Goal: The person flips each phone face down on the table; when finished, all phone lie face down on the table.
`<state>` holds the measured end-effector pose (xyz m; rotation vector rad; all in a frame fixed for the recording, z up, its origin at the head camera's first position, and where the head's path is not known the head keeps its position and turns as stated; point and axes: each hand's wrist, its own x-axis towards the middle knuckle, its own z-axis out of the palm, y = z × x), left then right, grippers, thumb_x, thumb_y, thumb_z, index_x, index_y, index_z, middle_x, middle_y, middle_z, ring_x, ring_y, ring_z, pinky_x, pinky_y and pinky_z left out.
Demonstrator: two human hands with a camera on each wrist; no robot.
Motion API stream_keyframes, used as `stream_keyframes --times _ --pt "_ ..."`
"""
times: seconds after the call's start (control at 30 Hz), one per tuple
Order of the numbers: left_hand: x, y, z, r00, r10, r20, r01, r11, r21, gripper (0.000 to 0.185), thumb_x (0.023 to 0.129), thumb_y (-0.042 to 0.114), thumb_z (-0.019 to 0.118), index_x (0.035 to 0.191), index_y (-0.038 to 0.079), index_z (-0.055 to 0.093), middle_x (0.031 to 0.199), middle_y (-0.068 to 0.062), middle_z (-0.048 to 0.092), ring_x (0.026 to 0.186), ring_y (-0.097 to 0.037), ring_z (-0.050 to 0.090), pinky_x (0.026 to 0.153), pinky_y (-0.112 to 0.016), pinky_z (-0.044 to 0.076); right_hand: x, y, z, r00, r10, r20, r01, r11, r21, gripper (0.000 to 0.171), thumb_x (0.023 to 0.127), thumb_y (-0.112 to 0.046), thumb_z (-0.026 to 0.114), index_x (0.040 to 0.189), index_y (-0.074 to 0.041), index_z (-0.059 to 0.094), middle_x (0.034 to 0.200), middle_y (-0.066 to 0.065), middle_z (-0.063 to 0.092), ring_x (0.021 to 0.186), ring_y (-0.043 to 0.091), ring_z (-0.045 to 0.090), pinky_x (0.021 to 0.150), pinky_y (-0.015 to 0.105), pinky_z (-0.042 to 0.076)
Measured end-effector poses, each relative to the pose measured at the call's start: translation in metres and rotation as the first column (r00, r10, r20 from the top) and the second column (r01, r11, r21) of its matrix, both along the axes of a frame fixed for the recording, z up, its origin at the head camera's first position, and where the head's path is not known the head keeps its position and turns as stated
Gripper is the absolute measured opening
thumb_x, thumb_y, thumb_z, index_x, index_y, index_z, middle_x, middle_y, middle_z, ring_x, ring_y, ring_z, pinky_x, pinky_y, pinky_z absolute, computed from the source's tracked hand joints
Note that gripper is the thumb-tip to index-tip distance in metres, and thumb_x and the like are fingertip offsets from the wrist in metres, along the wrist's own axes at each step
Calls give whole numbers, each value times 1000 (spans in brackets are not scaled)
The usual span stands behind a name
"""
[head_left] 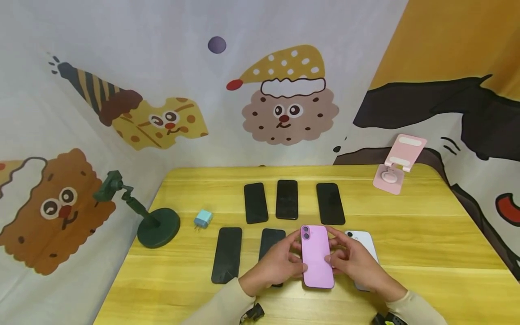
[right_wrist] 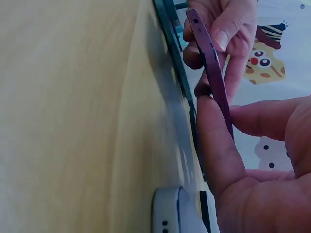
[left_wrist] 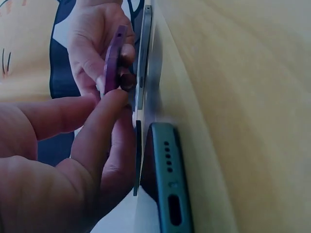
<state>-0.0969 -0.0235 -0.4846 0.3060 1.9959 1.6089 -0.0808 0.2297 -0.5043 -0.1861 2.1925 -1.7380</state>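
Both hands hold a pink smartphone (head_left: 317, 259) by its long edges, back side up, its two camera lenses at the upper left. The left hand (head_left: 282, 259) pinches its left edge; the right hand (head_left: 355, 262) pinches its right edge. In the right wrist view the pink smartphone (right_wrist: 214, 63) is edge-on, raised above the table. A dark-screened phone (head_left: 271, 239) lies partly hidden under the left hand; its teal edge, with port and speaker holes, shows in the left wrist view. A white phone (head_left: 365, 243), back up, lies partly behind the right hand.
Three dark phones, among them the middle one (head_left: 286, 199), lie in a back row; another phone (head_left: 226, 255) lies front left. A blue-and-white charger plug (head_left: 203, 218) and dark green stand (head_left: 158, 228) are at left. A pink phone stand (head_left: 388, 177) stands back right on the wooden table (head_left: 430, 234).
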Motion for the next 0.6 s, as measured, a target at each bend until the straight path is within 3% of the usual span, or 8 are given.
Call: stream_keyframes --times 0.13,0.3,0.47,0.6 --pt "-2 2 -1 1000 -25 -12 24 998 -52 95 87 -2 81 167 17 33 112 -5 63 89 -12 70 70 -28 62 -4 0 -1 999 21 -33 -20 999 50 83 95 -1 75 165 -1 29 114 23 60 84 16 69 67 36 66" --pt "-4 4 -1 997 -57 -53 48 988 -145 95 88 6 83 168 14 32 111 -5 63 89 -8 70 72 -24 59 -7 0 -4 989 44 -144 -16 982 187 82 91 -2 80 161 2 37 99 12 63 80 10 66 62 30 63" --pt "-6 5 0 987 -96 -132 63 970 -236 89 90 14 84 165 9 36 107 -2 66 84 -4 67 71 -22 55 -10 -1 -2 970 67 -232 18 938 347 81 88 -4 84 157 4 44 89 1 64 76 3 61 65 22 55" --pt "-8 7 1 961 -148 -232 70 947 -313 64 94 20 81 151 6 54 95 0 65 70 -1 61 61 -20 49 -12 -4 2 970 78 -231 32 899 437 80 86 -7 86 156 2 47 85 -4 63 75 4 58 66 21 49"
